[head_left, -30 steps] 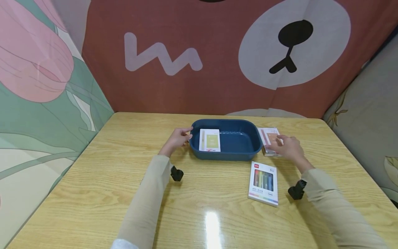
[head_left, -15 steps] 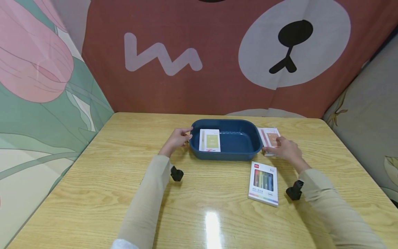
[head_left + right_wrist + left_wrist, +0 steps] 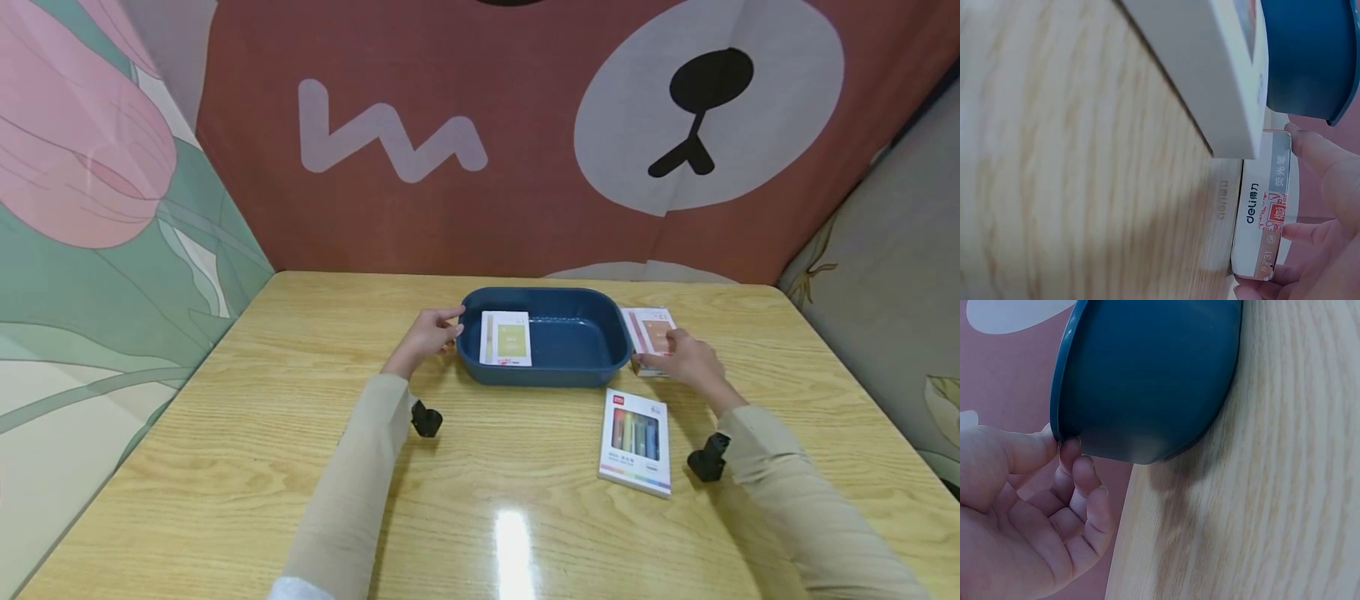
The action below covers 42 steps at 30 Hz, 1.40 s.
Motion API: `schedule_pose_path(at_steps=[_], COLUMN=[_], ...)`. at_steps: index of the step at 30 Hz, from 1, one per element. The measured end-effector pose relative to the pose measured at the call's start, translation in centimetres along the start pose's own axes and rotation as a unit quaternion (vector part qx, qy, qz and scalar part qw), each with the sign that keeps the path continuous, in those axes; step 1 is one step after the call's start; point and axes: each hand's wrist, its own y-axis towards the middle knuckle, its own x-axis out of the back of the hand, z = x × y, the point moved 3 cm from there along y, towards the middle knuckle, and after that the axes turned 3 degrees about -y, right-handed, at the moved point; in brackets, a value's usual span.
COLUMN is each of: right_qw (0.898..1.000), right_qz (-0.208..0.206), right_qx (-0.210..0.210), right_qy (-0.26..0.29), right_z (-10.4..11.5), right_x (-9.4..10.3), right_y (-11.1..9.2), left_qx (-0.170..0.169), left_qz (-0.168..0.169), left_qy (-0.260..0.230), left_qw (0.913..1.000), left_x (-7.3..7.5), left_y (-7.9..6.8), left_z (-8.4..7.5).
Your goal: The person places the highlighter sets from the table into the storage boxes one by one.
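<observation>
My left hand [image 3: 423, 337] pinches the left rim of a dark blue plastic basin [image 3: 577, 348] between thumb and index finger. In the left wrist view the other fingers curl loosely below the basin's wall [image 3: 1147, 375]. A white and yellow-green box [image 3: 505, 340] lies inside, at the basin's left end. Right of the basin, my right hand [image 3: 692, 362] grips a pink and white highlighter box [image 3: 651, 321] on the table. The right wrist view shows the thumb [image 3: 1313, 147] at one side of this highlighter box [image 3: 1260, 209] and fingertips at its opposite side.
A white box of coloured pens [image 3: 633, 442] with a clear window lies in front of the basin's right end, close to my right hand. The wooden table [image 3: 262, 433] runs back to a printed bear backdrop [image 3: 525, 225]. Camera mounts sit at both wrists.
My right hand has shifted slightly left over the highlighter box, its thumb now at the near left corner. The left hand, basin and other boxes stay in place.
</observation>
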Motion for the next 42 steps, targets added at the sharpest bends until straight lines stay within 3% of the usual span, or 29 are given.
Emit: schedule_pose_path(at_steps=[7, 19, 28, 38, 42], right_qw=[1.0, 0.998, 0.99, 0.989, 0.986], right_qz=[-0.003, -0.044, -0.094, -0.036, -0.015], right_qx=[-0.007, -0.016, 0.031, 0.001, 0.008], right_qy=[0.008, 0.05, 0.096, 0.146, 0.168], right_z=[0.1, 0.2, -0.3, -1.0, -1.5], right_x=[-0.3, -0.1, 0.5, 0.8, 1.2], right_y=[0.1, 0.0, 0.1, 0.4, 0.2], left_qx=[0.002, 0.002, 0.007, 0.005, 0.006], left_qz=[0.0, -0.001, 0.002, 0.005, 0.006], left_qy=[-0.005, -0.002, -0.003, -0.001, -0.005], left_qw=[1.0, 1.0, 1.0, 1.0, 1.0], left_x=[0.0, 0.0, 0.0, 0.0, 0.0], left_y=[0.0, 0.1, -0.1, -0.1, -0.2], left_z=[0.0, 0.1, 0.0, -0.1, -0.2])
